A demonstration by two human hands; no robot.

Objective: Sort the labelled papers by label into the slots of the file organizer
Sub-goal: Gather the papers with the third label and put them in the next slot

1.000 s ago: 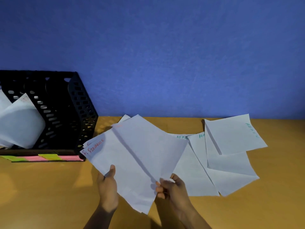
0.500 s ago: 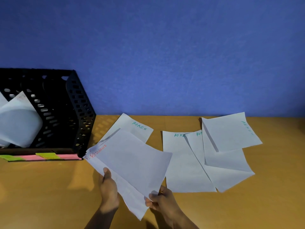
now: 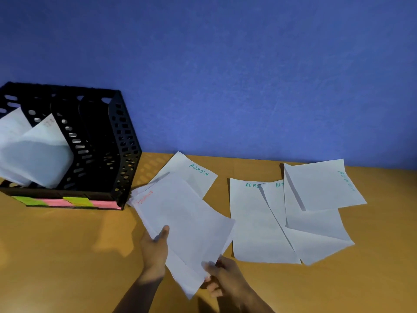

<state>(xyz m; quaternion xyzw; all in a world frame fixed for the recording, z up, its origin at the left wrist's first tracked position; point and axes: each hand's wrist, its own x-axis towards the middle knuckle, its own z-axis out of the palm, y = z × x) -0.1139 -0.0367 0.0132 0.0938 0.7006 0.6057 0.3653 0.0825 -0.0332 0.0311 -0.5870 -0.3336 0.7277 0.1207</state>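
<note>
I hold a small stack of white papers [image 3: 182, 224] with a red label at its top left corner, just above the desk. My left hand [image 3: 155, 249] grips the stack's left edge and my right hand [image 3: 222, 276] pinches its lower right corner. A black file organizer [image 3: 108, 154] stands at the far left, with two curled sheets [image 3: 38, 154] in its left slots. One sheet with a green ADMIN label [image 3: 194, 175] lies behind the stack. Three more ADMIN sheets [image 3: 293, 218] overlap on the desk to the right.
Green and pink sticky notes [image 3: 76, 201] line the organizer's front base. The wooden desk [image 3: 67, 256] ends at a blue wall [image 3: 225, 75] right behind the papers.
The held sheets have been squared together into one stack and lowered toward me. An ADMIN sheet that was hidden behind them now shows. The view has shifted so the organizer sits more in frame.
</note>
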